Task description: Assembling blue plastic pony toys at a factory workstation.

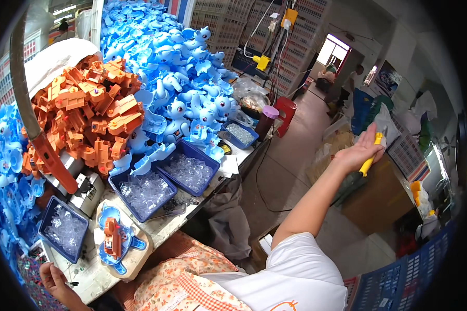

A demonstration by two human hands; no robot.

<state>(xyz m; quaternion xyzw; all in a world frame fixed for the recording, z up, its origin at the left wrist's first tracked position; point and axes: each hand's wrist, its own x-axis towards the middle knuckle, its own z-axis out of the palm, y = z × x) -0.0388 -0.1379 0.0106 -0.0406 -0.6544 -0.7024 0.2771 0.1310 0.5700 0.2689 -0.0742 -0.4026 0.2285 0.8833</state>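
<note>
One yellow tool (368, 163) held out wide

The right hand (357, 151) reaches well away from the worktop (91, 280), palm up — fingers extended, thumb closed over the tool. The left hand (58, 286) has half-curled fingers near a small dark piece (72, 284); whether they grip it, I cannot tell. An orange part (112, 238) sits in a blue toy shell (120, 267) on a pale block (140, 255) — just beside a blue tray (79, 250).

The bare right arm (312, 199) reaches far outward, elbow nearly straight, its right hand (357, 153) showing the palm. The bare left hand (56, 284) sits low, fingers (45, 273) loosely bent.
</note>
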